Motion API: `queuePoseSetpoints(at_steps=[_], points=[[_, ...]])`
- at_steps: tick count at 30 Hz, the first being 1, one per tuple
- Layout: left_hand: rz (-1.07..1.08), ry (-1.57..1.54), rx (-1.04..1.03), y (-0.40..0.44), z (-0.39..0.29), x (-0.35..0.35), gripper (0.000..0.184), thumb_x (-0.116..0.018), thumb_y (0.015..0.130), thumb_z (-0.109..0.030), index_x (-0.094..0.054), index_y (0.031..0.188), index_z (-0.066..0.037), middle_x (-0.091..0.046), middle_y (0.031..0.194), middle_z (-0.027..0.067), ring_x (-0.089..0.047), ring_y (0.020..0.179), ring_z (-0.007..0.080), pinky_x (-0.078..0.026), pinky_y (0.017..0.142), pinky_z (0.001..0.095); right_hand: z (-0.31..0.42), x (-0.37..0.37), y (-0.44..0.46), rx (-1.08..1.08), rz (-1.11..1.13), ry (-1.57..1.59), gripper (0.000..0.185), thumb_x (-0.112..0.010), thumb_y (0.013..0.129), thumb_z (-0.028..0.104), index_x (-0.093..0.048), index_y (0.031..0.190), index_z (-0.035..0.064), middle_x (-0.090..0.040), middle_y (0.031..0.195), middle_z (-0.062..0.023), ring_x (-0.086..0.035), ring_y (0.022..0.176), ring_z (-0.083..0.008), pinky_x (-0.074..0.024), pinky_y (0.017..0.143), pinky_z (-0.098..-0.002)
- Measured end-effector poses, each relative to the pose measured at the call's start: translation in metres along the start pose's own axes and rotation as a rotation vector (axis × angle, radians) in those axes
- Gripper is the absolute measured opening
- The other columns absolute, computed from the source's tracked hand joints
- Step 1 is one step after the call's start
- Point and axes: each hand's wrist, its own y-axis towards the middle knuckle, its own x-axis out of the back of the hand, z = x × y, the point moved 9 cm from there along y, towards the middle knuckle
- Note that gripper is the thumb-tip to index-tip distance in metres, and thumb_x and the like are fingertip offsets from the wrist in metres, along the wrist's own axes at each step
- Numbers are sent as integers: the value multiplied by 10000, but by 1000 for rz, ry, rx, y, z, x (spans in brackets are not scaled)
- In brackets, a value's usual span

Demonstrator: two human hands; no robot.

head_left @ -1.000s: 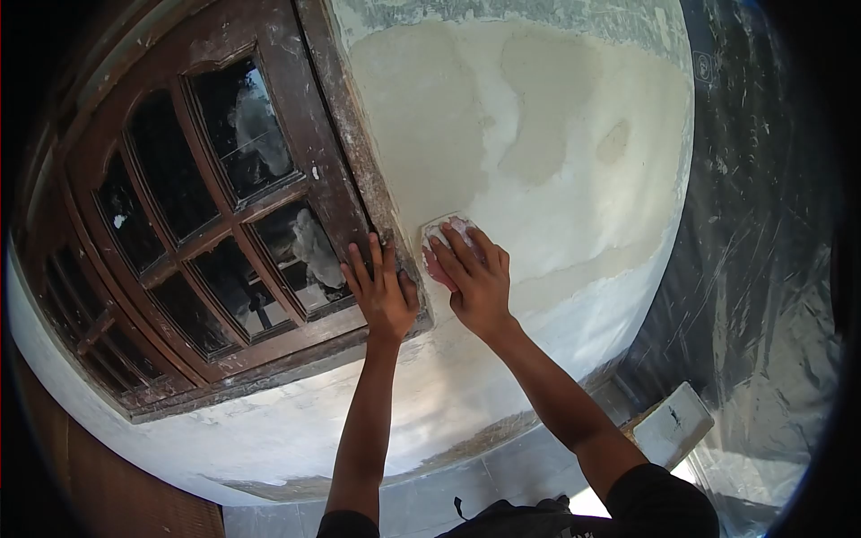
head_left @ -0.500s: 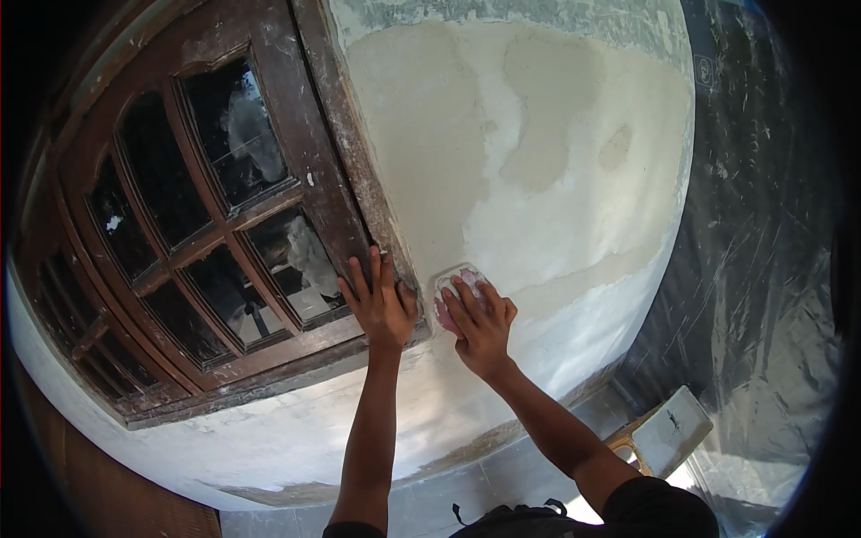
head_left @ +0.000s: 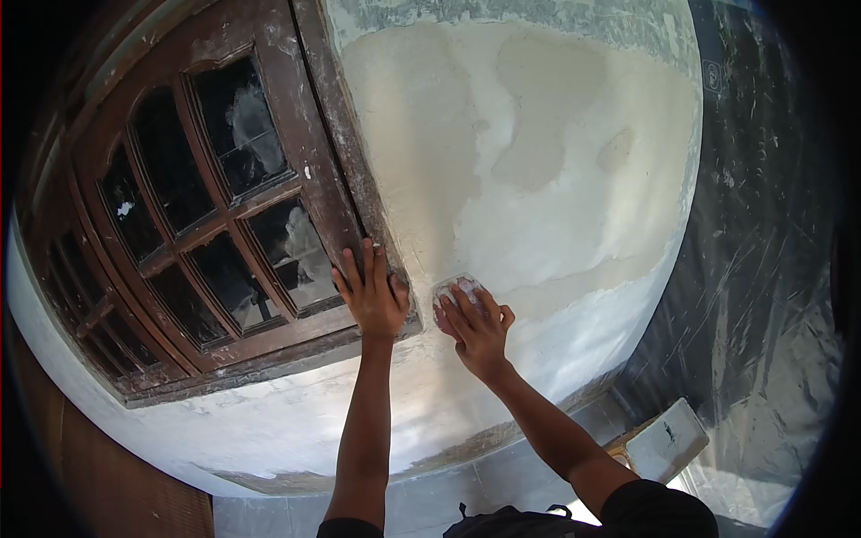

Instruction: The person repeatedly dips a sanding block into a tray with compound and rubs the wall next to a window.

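My left hand (head_left: 375,300) lies spread on the lower right corner of the brown wooden window frame (head_left: 354,215), its fingers pointing up. My right hand (head_left: 482,334) is curled over a dusty reddish sanding pad (head_left: 443,316) and holds it flat against the wall (head_left: 556,224), just right of the frame. White powder coats the pad, and the fingers hide part of it. Around it the wall shows white and beige patches of filler.
Dark plastic sheeting (head_left: 762,197) hangs at the right. A pale rectangular container (head_left: 668,444) stands low at the lower right. Grey floor tiles (head_left: 395,502) run along the wall's foot. Glass panes (head_left: 238,125) fill the window at the left.
My right hand has slid the sanding pad slightly down the wall. My left hand stays on the window frame. The camera view has shifted a little.
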Motion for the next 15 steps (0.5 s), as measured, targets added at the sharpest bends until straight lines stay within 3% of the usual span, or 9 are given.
queuePoseSetpoints(at_steps=[4,8,15], points=[[11,3,20,0,1,-1,466,-423,1005,-274,-500,1394,-29,-422,1581,142,-229,1520,427,-85,1222,616,10,27,49,15,-113,21,654,-692,733,10,-653,1337,259,-533,1504,60,-465,1303,-252,-263,947,-439],[17,9,25,-1,2,-1,469,-418,1010,-290,-515,1388,-29,-422,1582,137,-230,1521,422,-81,1225,609,16,6,80,24,-101,37,627,-705,770,42,-643,1346,284,-524,1514,53,-468,1293,-251,-266,934,-442],[-9,-9,21,-5,2,0,458,-427,1015,-289,-525,1399,-59,-451,1566,116,-269,1509,408,-89,1225,608,7,4,-19,-48,37,19,629,-703,749,10,-672,1316,282,-569,1473,68,-485,1269,-252,-261,938,-432]])
